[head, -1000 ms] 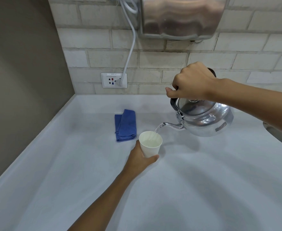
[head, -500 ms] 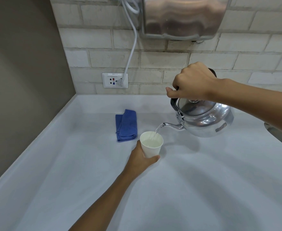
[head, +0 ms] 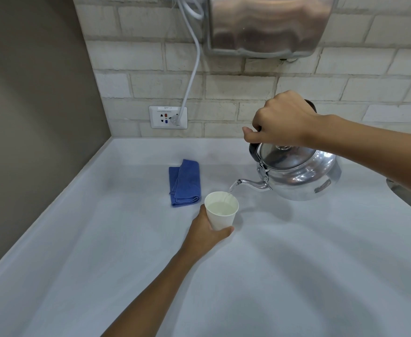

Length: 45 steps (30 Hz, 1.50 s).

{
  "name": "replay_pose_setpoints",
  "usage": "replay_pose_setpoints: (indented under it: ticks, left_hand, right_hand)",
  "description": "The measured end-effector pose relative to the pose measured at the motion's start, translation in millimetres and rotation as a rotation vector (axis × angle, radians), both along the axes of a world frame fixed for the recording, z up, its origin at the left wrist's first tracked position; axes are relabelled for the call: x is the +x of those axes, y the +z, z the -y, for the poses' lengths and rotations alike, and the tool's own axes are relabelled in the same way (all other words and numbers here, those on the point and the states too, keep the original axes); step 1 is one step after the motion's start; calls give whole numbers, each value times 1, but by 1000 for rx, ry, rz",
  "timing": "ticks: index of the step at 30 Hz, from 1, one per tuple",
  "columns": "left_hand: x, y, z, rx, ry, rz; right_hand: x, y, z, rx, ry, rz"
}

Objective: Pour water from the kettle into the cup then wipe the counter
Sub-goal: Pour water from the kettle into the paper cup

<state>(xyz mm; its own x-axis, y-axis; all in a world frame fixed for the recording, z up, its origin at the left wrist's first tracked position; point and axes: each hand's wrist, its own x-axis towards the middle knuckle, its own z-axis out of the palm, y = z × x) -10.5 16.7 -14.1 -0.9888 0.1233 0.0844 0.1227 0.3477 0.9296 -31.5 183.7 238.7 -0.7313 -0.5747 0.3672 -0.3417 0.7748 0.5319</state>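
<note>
On the near part of the pale counter [head: 297, 276], my left hand [head: 205, 233] was wrapped round the lower wall of the white paper cup [head: 221, 210], thumb on the near side, fingers closed on it. I judged that cup light and thin-walled, easy to crush or tip, so I held it low and lightly. It stood on the counter, holding water well up its wall, though the exact level was hard to read. Above its far rim, a thin stream fell from the kettle's spout [head: 250, 183]. The steel kettle [head: 299, 176], lid on, hung tilted clear of the counter, my right hand [head: 282, 120] fisted on its dark top handle; I took it as rigid, fairly heavy and smooth. Just beyond the cup lay the folded blue cloth [head: 185, 183], soft and untouched.
</note>
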Motion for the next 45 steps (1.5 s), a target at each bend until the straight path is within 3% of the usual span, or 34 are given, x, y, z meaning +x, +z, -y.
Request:
replay_pose_setpoints:
  ticks: [27, 32, 45]
  left_hand:
    - [1, 2, 0, 23, -9, 14]
    - [2, 2, 0, 21, -11, 24]
    - [-1, -1, 1, -6, -5, 15]
  right_hand:
    - [-1, -26, -5, -74, 37, 47]
    - [-13, -36, -19, -208, 6, 49]
    - [-104, -68, -45, -815, -265, 136]
